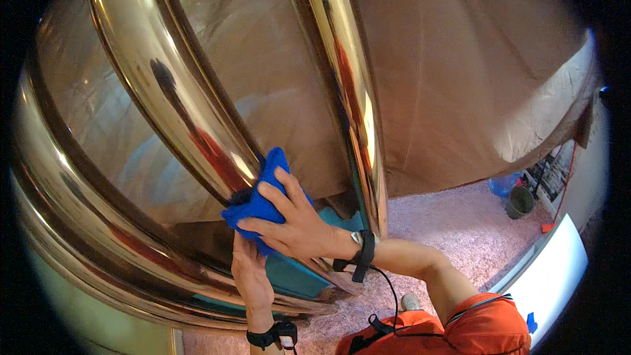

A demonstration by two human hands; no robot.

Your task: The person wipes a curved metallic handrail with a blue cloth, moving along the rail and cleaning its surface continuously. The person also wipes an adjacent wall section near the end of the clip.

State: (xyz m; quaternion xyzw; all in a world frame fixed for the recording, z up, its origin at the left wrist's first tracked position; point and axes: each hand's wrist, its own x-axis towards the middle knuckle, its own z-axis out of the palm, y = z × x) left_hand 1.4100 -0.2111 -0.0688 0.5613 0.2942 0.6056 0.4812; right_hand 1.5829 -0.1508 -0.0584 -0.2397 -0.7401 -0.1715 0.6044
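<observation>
A blue cloth (268, 197) lies bunched against the lower part of a polished, gold-coloured metal column (197, 123). My right hand (296, 217) presses on the cloth from above, its fingers spread over it. Below it, my left hand (251, 271) reaches up to the cloth's lower edge beside the column; its fingertips are hidden behind the cloth, so its hold cannot be told. Both wrists wear black straps with cables. The shiny surface mirrors an orange-red shape.
Another gold-coloured column (365, 123) stands to the right, and curved metal sections (123, 236) lie to the left. Brown sheeting (458, 84) hangs behind. On the pinkish floor (438, 222) are a dark bucket (520, 202) and a blue container (504, 183). A white panel (547, 281) is at lower right.
</observation>
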